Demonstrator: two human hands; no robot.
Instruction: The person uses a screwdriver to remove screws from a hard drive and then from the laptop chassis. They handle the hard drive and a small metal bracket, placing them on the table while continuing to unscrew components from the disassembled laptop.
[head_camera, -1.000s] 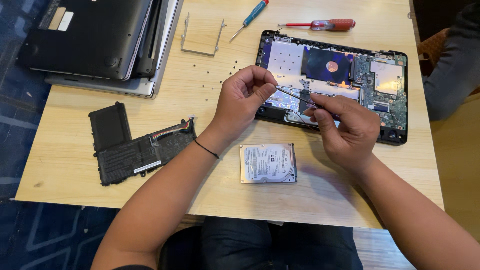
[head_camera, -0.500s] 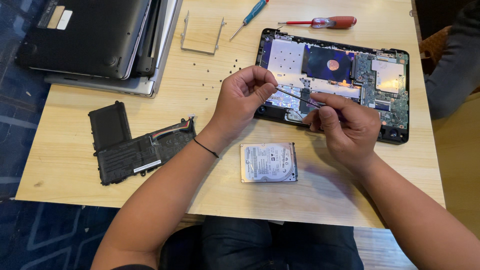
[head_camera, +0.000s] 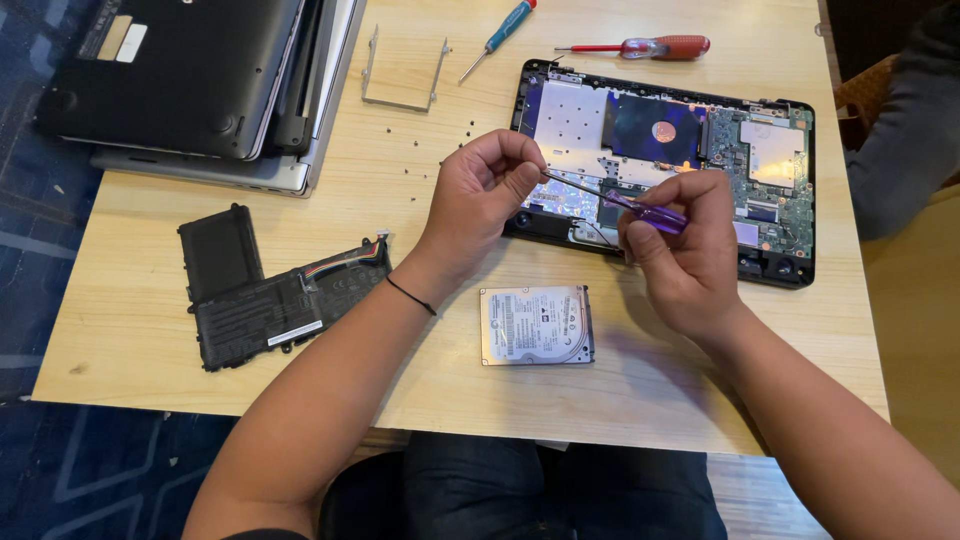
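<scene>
We find the right hand (head_camera: 690, 255) grasping a purple-handled screwdriver (head_camera: 655, 214) at centre frame. The left hand (head_camera: 487, 195) pinches its shaft tip, above the opened laptop (head_camera: 770, 150).

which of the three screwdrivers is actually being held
The purple-handled screwdriver, in the right hand, its tip pinched by the left hand. The blue one and red one lie untouched on the table.

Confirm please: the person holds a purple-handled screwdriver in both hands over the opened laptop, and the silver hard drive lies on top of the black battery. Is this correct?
Not quite. In the head view the silver hard drive lies on the bare wooden table, apart from the black battery to its left. The left hand and right hand do hold the purple-handled screwdriver over the opened laptop.
</scene>
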